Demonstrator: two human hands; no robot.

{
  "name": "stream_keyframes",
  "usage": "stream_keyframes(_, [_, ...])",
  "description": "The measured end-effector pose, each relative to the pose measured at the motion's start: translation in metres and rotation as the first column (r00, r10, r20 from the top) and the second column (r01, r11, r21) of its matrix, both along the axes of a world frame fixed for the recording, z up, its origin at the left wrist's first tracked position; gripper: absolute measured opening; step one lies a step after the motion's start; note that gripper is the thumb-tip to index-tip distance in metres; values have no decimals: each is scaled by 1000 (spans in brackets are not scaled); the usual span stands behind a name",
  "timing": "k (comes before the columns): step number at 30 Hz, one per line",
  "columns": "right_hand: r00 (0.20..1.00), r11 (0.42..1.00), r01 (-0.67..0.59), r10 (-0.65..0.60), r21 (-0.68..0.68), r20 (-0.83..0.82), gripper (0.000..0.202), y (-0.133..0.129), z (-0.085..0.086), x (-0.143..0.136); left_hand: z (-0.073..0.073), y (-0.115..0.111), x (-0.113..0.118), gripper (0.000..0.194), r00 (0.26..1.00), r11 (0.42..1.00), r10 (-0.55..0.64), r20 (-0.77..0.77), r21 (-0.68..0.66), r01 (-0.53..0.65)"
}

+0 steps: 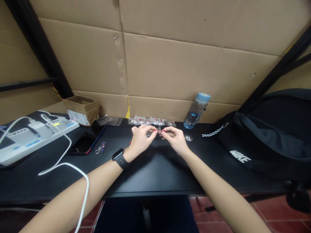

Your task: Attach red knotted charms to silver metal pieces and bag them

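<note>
My left hand (142,137) and my right hand (177,139) meet above the black table. Both are closed in a pinch, fingertip to fingertip, on a small shiny metal piece (159,130). It is held edge-on and partly covered by the fingers, so its exact kind does not show. Just behind the hands lies a row of small clear packets (155,121) with round silvery and red items inside. A shiny round piece (188,137) rests on the table to the right of my right hand. Something small and red shows partly from under my left hand.
On the left are a white power strip (36,142) with cables, a tablet (87,140), a keyring (100,149), an open cardboard box (84,110) and plastic bags (110,120). A water bottle (195,111) and a black backpack (264,139) stand right. A white cable crosses my left forearm.
</note>
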State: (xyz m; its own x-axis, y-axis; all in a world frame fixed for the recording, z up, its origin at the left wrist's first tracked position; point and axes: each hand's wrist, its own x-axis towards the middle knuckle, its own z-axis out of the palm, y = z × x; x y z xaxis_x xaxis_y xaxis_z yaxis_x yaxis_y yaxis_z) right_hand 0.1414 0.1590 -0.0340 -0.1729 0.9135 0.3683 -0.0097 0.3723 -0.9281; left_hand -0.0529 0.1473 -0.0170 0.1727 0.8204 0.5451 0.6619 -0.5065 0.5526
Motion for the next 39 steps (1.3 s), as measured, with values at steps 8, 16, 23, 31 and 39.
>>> stream_keyframes(8, [968, 975, -157, 121, -154, -218, 35, -7, 4, -2, -1, -2, 3, 17, 1000, 1000, 12, -2, 11, -12])
stream_keyframes(16, [962, 963, -208, 171, -169, -211, 47, -4, 3, 0, -1, -1, 3, 18, 999, 1000, -20, -39, 2, 20])
stream_keyframes(23, [996, 997, -78, 78, 0, 48, 49, -1, 7, 11, -8, 11, -4, 34, 999, 998, -27, -23, -60, 26])
stream_keyframes(31, [876, 934, -42, -136, 355, 462, 35, 7, 17, 33, -36, 13, -3, 51, 886, 957, -254, -389, -231, 173])
stream_keyframes(39, [689, 970, 3, -177, 241, 703, 29, 18, 14, 62, -40, 8, -6, 49, 799, 935, -338, -497, -277, 223])
